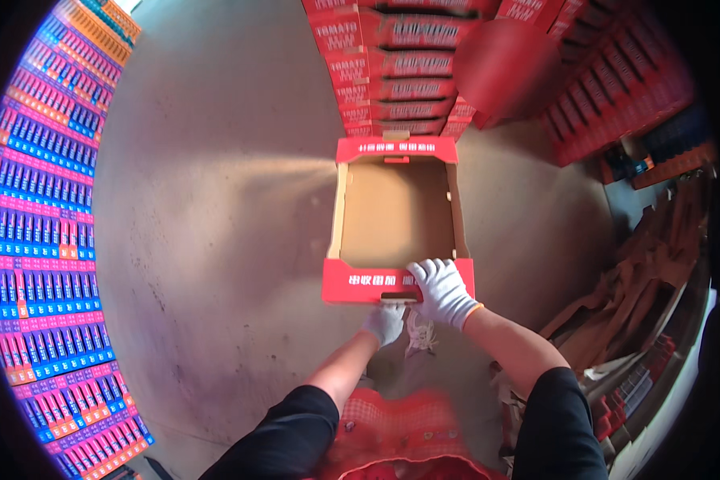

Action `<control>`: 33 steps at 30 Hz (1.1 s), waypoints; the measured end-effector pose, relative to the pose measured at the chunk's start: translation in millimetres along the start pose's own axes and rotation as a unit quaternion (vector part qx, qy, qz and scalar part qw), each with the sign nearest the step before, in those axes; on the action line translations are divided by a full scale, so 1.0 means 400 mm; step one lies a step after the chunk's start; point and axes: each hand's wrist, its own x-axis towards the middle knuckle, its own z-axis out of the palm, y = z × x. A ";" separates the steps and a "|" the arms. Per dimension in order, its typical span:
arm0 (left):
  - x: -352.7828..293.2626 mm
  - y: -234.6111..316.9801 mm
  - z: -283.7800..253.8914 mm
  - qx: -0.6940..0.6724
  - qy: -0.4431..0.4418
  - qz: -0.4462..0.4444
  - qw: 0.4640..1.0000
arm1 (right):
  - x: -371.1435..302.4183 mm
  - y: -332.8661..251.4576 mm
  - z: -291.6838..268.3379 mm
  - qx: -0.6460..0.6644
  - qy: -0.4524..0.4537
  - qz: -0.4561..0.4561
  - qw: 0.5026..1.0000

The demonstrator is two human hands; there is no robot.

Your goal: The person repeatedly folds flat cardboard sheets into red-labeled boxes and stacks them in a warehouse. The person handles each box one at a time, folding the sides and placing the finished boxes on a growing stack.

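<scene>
Below, gloved hands closed on near red wall of open, empty cardboard tray (396, 212), brown inside.

Looks like a packing warehouse: bare concrete floor (216, 200), stacked red printed cartons (400, 72) along the far side, rows of blue and pink boxes (40, 240) at left, flattened brown cardboard (640, 288) heaped right.

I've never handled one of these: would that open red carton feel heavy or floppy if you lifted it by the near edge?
Probably light: the carton shows only bare brown board inside. Likely fairly stiff, since its walls stand upright and square, though lifting by one edge might make it sag a little. The right hand in a knit glove grips the near wall, the left hand sits below it; slipping seems unlikely.
</scene>
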 end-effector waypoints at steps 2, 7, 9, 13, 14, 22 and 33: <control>0.056 -0.003 0.066 0.094 -0.031 0.015 0.995 | 0.036 0.041 0.069 0.005 0.016 -0.002 1.000; 0.158 -0.059 0.105 -0.017 -0.061 -0.038 0.997 | 0.121 0.097 0.185 -0.010 -0.003 0.034 0.999; 0.182 -0.085 0.094 -0.143 -0.116 -0.078 0.980 | 0.135 0.112 0.208 -0.022 -0.024 0.015 0.999; 0.176 -0.106 0.078 -0.180 -0.165 -0.071 0.967 | 0.136 0.127 0.234 0.016 -0.045 0.009 0.999; 0.170 -0.108 0.080 -0.187 -0.165 -0.071 0.966 | 0.136 0.128 0.241 0.005 -0.014 0.003 1.000; 0.175 -0.109 0.050 -0.334 -0.170 -0.058 0.925 | 0.220 0.103 0.307 -0.099 -0.233 0.088 0.964; -0.324 0.025 -0.037 0.002 -0.194 0.146 0.970 | 0.029 -0.068 0.259 0.085 -0.160 0.167 0.969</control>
